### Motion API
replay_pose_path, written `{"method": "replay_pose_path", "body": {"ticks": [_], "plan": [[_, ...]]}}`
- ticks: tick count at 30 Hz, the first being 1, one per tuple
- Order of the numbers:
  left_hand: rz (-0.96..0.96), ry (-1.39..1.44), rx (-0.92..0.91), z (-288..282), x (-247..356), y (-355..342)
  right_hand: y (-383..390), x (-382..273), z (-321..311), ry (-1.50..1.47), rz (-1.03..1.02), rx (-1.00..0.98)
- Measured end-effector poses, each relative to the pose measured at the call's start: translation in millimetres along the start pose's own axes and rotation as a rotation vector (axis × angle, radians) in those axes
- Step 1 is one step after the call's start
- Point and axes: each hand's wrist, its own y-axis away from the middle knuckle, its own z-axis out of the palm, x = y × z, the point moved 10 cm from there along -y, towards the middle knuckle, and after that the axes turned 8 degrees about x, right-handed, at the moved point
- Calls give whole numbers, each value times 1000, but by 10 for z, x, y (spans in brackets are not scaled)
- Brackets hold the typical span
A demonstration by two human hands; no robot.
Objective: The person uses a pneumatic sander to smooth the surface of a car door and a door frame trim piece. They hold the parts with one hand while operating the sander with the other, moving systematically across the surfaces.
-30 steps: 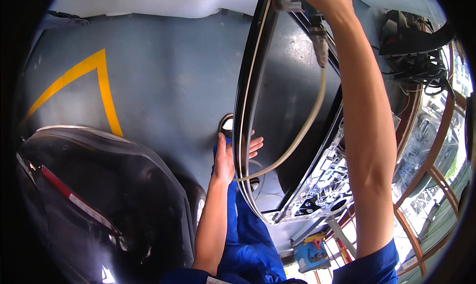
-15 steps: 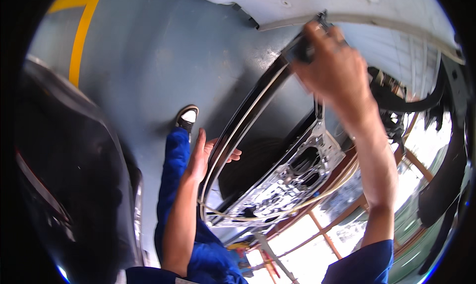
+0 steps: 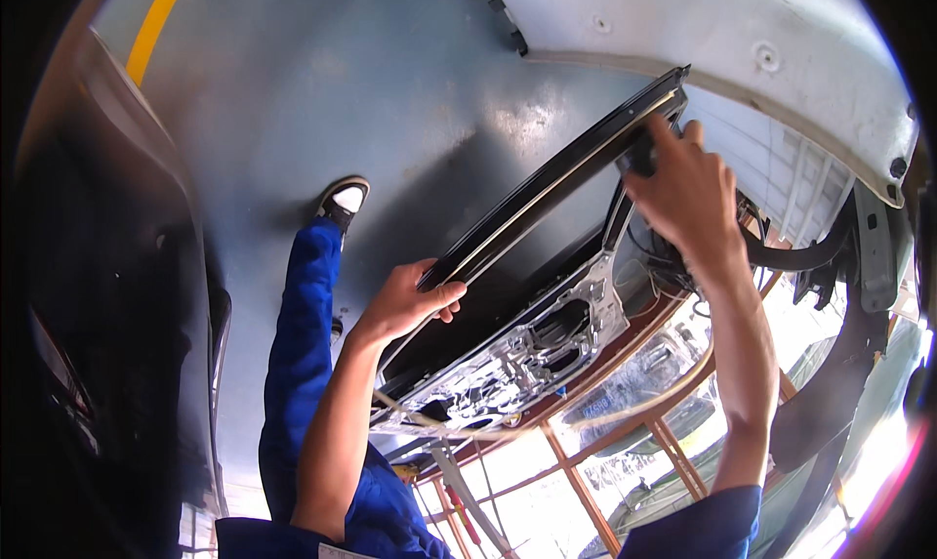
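Observation:
A car door stands tilted in front of me, with its black window frame point(image 3: 527, 190) slanting from lower left to upper right. My left hand point(image 3: 402, 303) is wrapped round the lower part of this frame, thumb on top. Close to the frame's upper corner is my right hand point(image 3: 689, 186), its fingers curled over a small dark object point(image 3: 639, 156), mostly covered and too unclear to name. A thin pale strip point(image 3: 576, 171) runs along the frame. Below it lies the door's bare metal inner panel point(image 3: 517, 354), and a pale cord-like loop point(image 3: 586, 424) sags past it.
A white body panel point(image 3: 664, 27) curves across the upper right. Dark glossy bodywork point(image 3: 117, 266) fills the left side. Black hoses and brackets point(image 3: 839, 256) crowd the far right. My shoe point(image 3: 344, 200) is on the grey floor point(image 3: 283, 90), which bears a yellow line point(image 3: 156, 24).
My left hand has closed round the frame from a looser, open-fingered hold. My right hand has come slightly down and right with the dark object. The frame's upper corner now shows.

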Motion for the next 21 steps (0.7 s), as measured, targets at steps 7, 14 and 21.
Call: {"method": "replay_pose_path", "body": {"ticks": [7,14,21], "plan": [[-25,-9,74,-90,-44,-8,251,18,-564,-248,-20,237],[-47,-22,45,3,-33,66,461,-495,-317,-170,-223,60],[-17,-48,85,-19,4,51,60,-157,-463,-59,-112,195]]}}
